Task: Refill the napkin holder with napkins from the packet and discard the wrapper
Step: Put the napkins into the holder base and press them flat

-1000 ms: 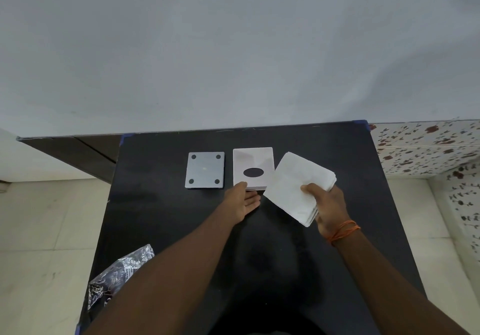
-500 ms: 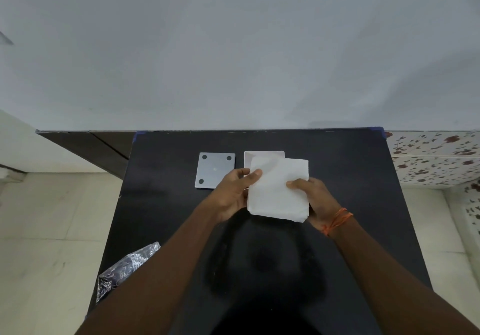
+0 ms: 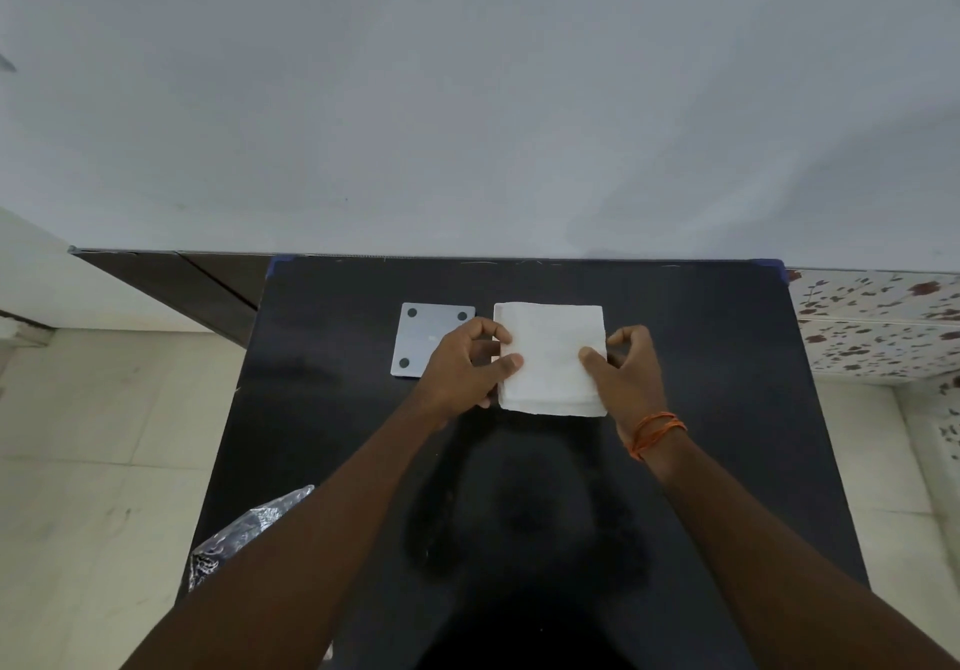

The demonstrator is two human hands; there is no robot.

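Both hands' fingers (image 3: 506,362) pinch the napkin stack (image 3: 550,357) between them; just square its edges, then press down evenly.

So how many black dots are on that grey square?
3 show on the grey square: two along its far edge, one at its near left corner. The left hand covers the near right corner, maybe hiding another.

A stack of napkins (image 3: 550,357) lies toward the far edge of the table (image 3: 701,409), near its middle. A flat plate (image 3: 423,339) lies just left of it. The left hand (image 3: 467,363) and right hand (image 3: 626,376) flank the stack, touching it. A wrapper (image 3: 244,529) lies at the table's left edge, nearer the front.
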